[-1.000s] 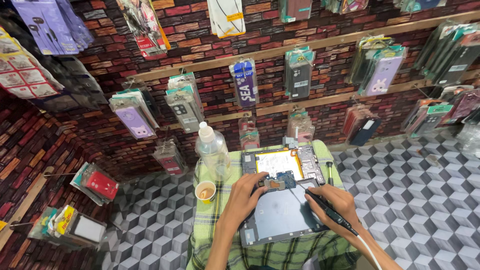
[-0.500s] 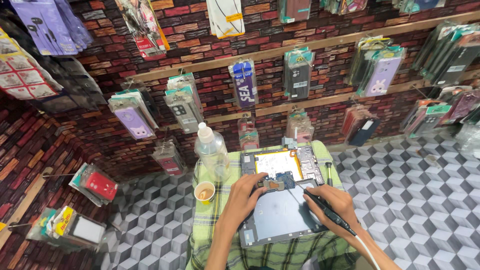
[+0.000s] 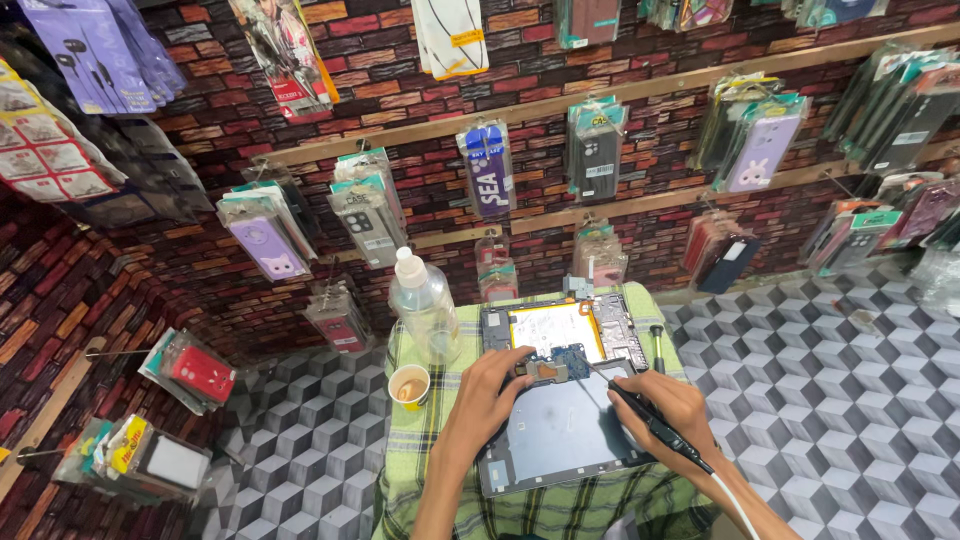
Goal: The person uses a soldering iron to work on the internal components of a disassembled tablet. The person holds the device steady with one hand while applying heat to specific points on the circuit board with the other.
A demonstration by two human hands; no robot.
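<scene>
An opened tablet (image 3: pixel 560 420) lies on a small table covered with a green checked cloth (image 3: pixel 420 450); its back is off and the battery and circuit boards show at the far end. My left hand (image 3: pixel 490 395) rests on the tablet's left side, fingertips pinching a small part near the blue circuit board (image 3: pixel 572 360). My right hand (image 3: pixel 670 410) holds a black pen-like tool (image 3: pixel 640 415) with a white cord, its tip pointing at the board.
A clear plastic bottle (image 3: pixel 425 305) and a small paper cup (image 3: pixel 409 385) stand on the table's left part. A screwdriver (image 3: pixel 658 345) lies at the right edge. Packaged phone cases (image 3: pixel 590 150) hang on the brick-pattern wall. The floor has a cube pattern.
The view has shifted slightly. Both hands stay on the tablet, with the tool tip near the board as before.
</scene>
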